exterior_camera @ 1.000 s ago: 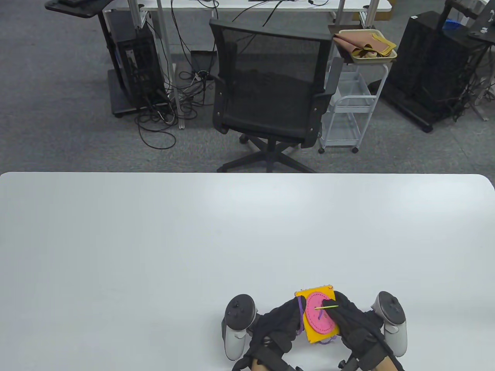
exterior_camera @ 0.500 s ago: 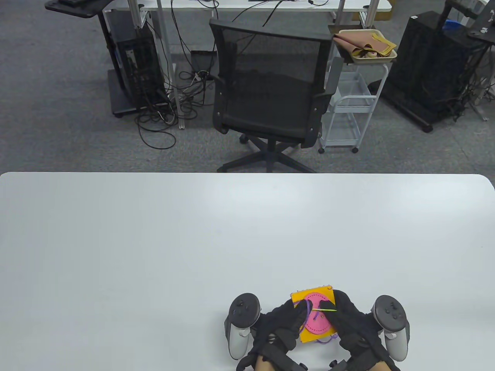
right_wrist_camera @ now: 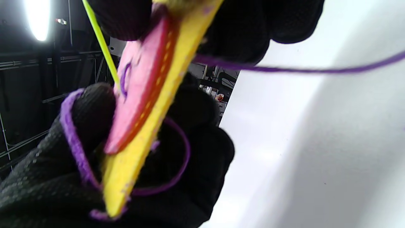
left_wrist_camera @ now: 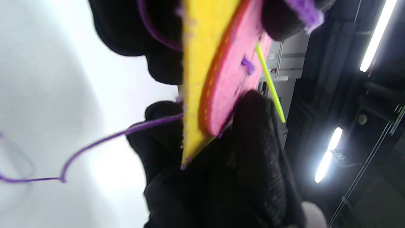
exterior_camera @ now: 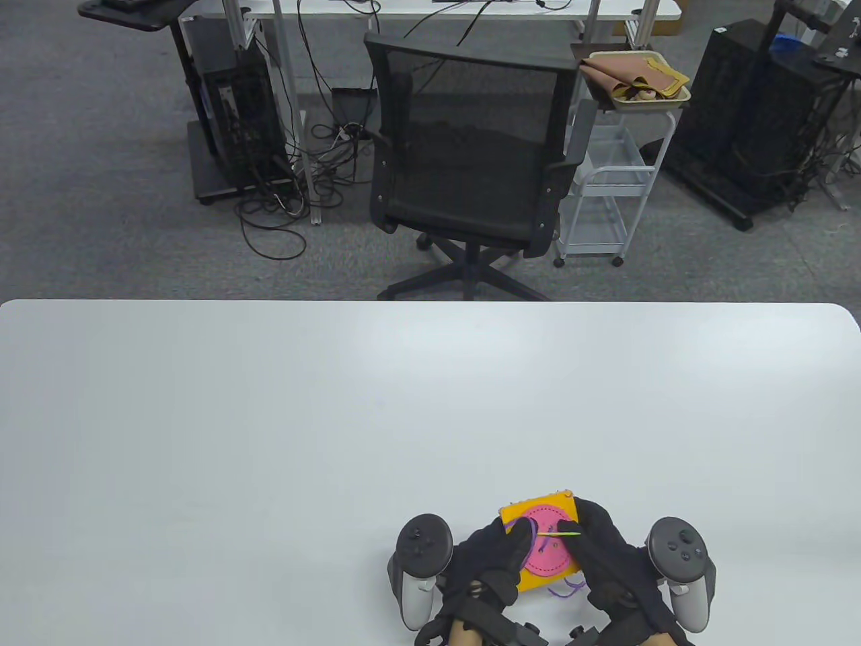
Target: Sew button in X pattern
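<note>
Yellow felt square (exterior_camera: 514, 517) with pink button (exterior_camera: 546, 555), purple thread (exterior_camera: 564, 591), left hand (exterior_camera: 494, 562) pinching it, right hand (exterior_camera: 595, 548) pinching green needle (exterior_camera: 562, 534).

Your left hand (left_wrist_camera: 240, 177): thumb on the pink button's (left_wrist_camera: 234, 76) face, fingers behind the yellow felt square (left_wrist_camera: 197, 63), pinching both, seen edge-on. Needle (left_wrist_camera: 269, 85): lime green, slanting across the button's face, its upper end under your right hand's (left_wrist_camera: 284, 19) fingertip. Purple thread (left_wrist_camera: 104, 139): runs from the square's back edge out over the white desk (left_wrist_camera: 47, 79). One purple stitch on the button.
</note>
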